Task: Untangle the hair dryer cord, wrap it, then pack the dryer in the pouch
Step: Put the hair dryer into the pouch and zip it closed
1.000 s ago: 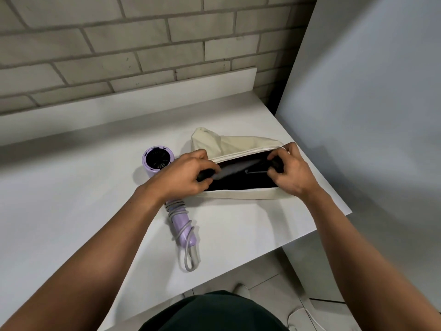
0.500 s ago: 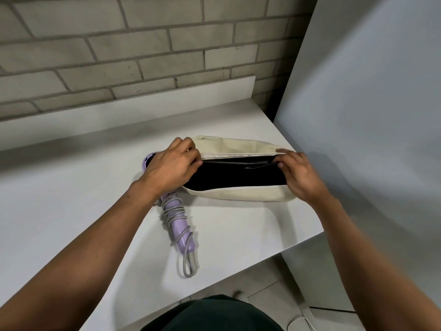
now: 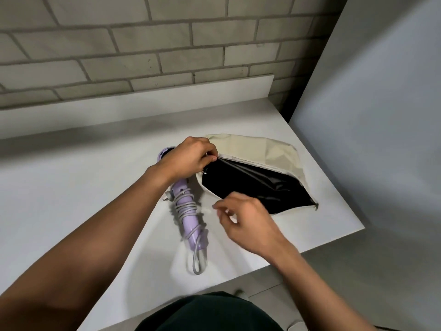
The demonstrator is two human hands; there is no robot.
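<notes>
A lilac hair dryer [image 3: 188, 211] lies on the white table [image 3: 83, 187], its grey cord [image 3: 191, 206] wound round the handle with a loop sticking out toward me. Its head is partly hidden under my left hand [image 3: 191, 158]. That hand pinches the left end of the upper edge of the cream pouch [image 3: 267, 149], holding its mouth wide so the black lining [image 3: 257, 185] shows. My right hand [image 3: 245, 218] hovers over the pouch's near edge, just right of the dryer handle, fingers loosely curled and blurred, holding nothing that I can see.
A brick wall [image 3: 167, 56] and a low white upstand run along the back of the table. A grey panel [image 3: 381, 115] stands at the right. The table's right and front edges lie close to the pouch and the dryer's cord loop.
My right hand has let go of the pouch's right end and moved left toward the dryer. The pouch mouth gapes wider. My left hand keeps its hold on the left end.
</notes>
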